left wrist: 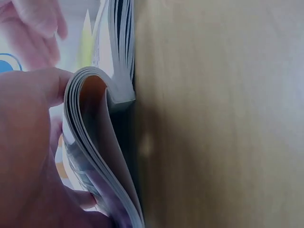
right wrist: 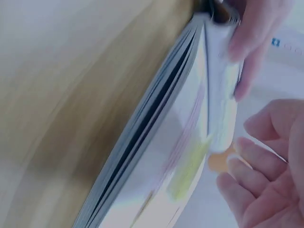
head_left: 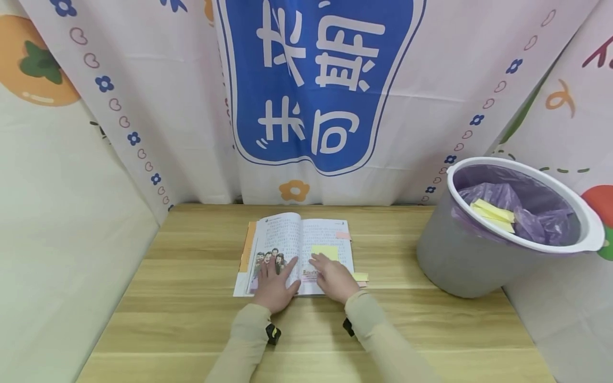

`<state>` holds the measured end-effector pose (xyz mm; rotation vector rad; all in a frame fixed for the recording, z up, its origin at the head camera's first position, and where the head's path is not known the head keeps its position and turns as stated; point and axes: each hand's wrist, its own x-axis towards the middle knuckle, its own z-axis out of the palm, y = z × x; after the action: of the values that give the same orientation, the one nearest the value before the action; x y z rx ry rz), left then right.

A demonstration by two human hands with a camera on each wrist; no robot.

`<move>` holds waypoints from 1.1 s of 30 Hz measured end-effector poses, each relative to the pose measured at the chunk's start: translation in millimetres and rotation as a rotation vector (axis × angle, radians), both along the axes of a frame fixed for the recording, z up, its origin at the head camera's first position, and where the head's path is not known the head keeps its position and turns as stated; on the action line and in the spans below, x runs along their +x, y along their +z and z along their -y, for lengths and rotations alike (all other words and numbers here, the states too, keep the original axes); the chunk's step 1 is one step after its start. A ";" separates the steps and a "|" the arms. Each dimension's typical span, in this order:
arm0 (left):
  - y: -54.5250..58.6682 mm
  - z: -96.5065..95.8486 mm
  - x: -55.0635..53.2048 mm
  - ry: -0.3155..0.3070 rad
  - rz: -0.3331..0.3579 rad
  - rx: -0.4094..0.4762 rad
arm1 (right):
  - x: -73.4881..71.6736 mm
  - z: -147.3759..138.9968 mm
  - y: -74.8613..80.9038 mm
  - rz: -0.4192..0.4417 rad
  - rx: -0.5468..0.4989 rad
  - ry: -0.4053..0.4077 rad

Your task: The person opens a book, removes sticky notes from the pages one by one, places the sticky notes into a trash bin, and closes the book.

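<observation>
An open book [head_left: 323, 229] lies on the wooden table, its left pages arching up beside the spine. My left hand [head_left: 274, 291] rests with spread fingers on the left page, over a printed picture of several people. In the left wrist view, the bulging pages [left wrist: 83, 128] curve up next to that hand. On the right page is a yellow sticky note [head_left: 326, 251]. My right hand [head_left: 337, 280] is over this page, fingertips at the note's lower edge. The right wrist view shows its fingers [right wrist: 254, 166] loosely bent, apart from the note, holding nothing.
Pink [head_left: 342, 235] and yellow tabs [head_left: 361, 277] stick out at the book's right edge. To the right stands a grey bin [head_left: 455, 260] with a purple liner and yellow paper pieces [head_left: 493, 211] inside. A printed curtain [head_left: 191, 133] hangs behind the wooden table [head_left: 182, 319].
</observation>
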<state>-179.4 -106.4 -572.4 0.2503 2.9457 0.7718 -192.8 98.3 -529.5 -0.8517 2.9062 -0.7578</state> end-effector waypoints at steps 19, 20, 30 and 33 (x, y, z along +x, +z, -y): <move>10.0 -10.1 4.3 0.040 -0.026 -0.091 | -7.3 -36.7 -26.8 -0.008 0.090 -0.158; 9.8 -10.9 4.4 0.039 -0.030 -0.099 | -8.1 -37.5 -27.8 -0.015 0.090 -0.161; 2.4 -24.9 8.0 0.065 -0.072 -0.202 | -15.2 -38.6 -26.2 -0.038 0.134 -0.137; 1.9 -27.4 8.3 0.066 -0.064 -0.211 | -20.1 -38.0 -28.1 -0.089 0.167 -0.115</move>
<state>-171.1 -78.9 -570.4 0.1648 3.0783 0.4612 -212.9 136.3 -557.7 -0.7261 3.0647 -0.4858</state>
